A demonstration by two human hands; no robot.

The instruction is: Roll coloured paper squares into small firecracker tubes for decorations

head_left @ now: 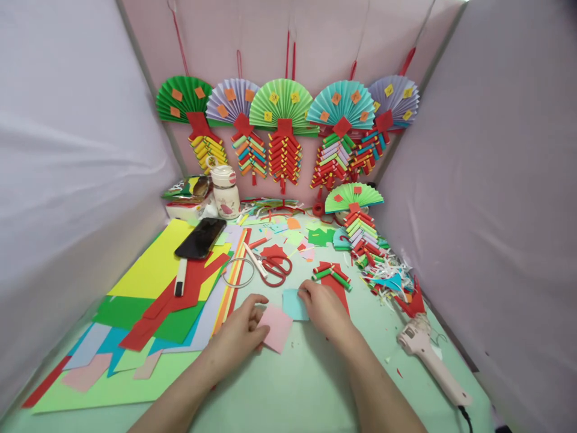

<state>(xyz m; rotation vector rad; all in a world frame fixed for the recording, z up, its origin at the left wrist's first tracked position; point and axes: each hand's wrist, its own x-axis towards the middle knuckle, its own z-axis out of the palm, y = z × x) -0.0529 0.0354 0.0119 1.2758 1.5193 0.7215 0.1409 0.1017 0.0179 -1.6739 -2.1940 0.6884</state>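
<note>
A pink paper square point(278, 328) is at the fingers of my left hand point(241, 334). The thumb lies over its left edge and the other fingers curl behind, while the index finger stands a little apart. My right hand point(327, 310) pinches a light blue paper square point(294, 304) by its right side. The blue square lies just behind the pink one, their edges close together. Beyond my right hand, a red paper strip point(338, 291) bears rolled red and green paper tubes point(332, 273).
Red-handled scissors point(277, 270), a silver ring point(238, 285) and a phone point(201, 237) lie leftward among coloured sheets point(153, 264). A white bottle point(226, 192) stands behind. At right are paper scraps point(390, 276) and a glue gun point(430, 358). Paper fans point(282, 105) hang at the back.
</note>
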